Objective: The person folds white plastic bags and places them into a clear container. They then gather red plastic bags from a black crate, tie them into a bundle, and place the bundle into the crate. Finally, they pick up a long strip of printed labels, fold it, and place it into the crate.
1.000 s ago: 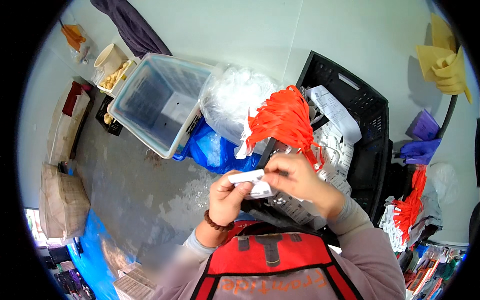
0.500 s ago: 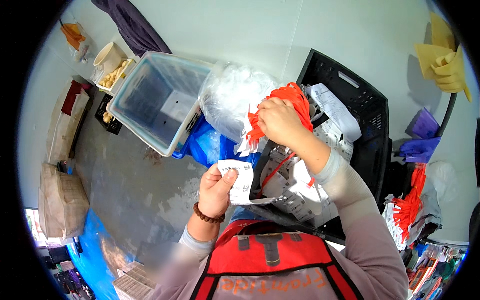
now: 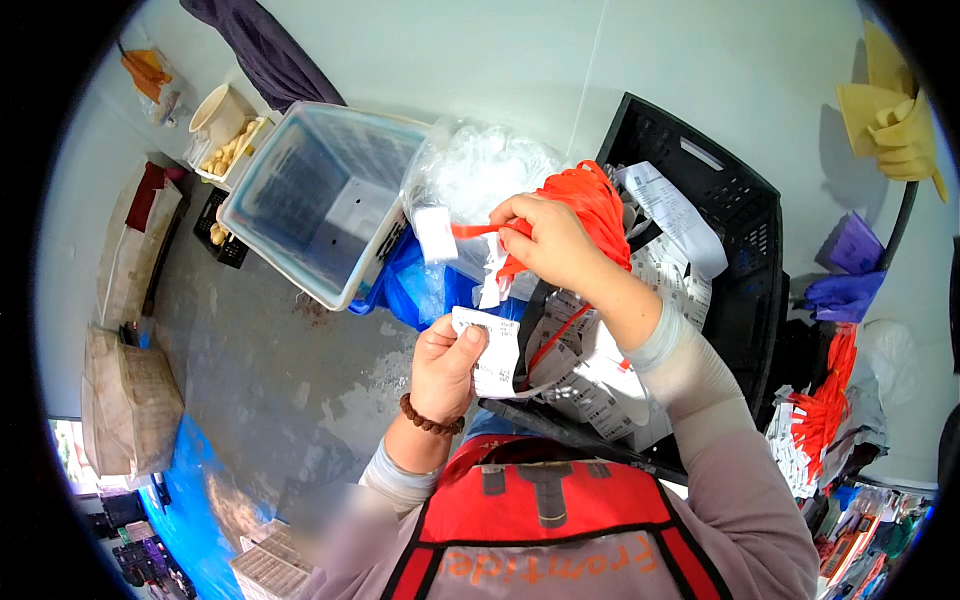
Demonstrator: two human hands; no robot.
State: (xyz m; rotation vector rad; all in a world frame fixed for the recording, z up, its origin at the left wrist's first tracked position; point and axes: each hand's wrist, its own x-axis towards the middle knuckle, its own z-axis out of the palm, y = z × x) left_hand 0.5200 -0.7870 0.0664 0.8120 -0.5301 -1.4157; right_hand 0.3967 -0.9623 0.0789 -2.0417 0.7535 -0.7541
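Observation:
Between thumb and fingers, my left hand (image 3: 440,370) grips the end of a white printed label strip (image 3: 499,362) that trails toward the black crate (image 3: 738,215). My right hand (image 3: 548,238) pinches a red strap (image 3: 474,231) whose white tag (image 3: 434,236) sticks out to the left. Under and behind that hand lies a thick bundle of red straps (image 3: 592,200), with more white tags (image 3: 494,272) hanging below. Several printed label strips (image 3: 597,400) lie loosely curled in the crate, and one red strap crosses them.
A translucent bin (image 3: 240,240) stands left of a clear plastic bag (image 3: 480,175) and a blue bag (image 3: 400,283). Yellow gloves (image 3: 895,130) and purple gloves (image 3: 840,295) hang at right, above another red strap bundle (image 3: 830,400). Cardboard boxes (image 3: 130,400) stand far left.
My right hand has drawn one red strap with its white tag out leftward from the bundle. My left hand has shifted slightly right, with the label strip still in it.

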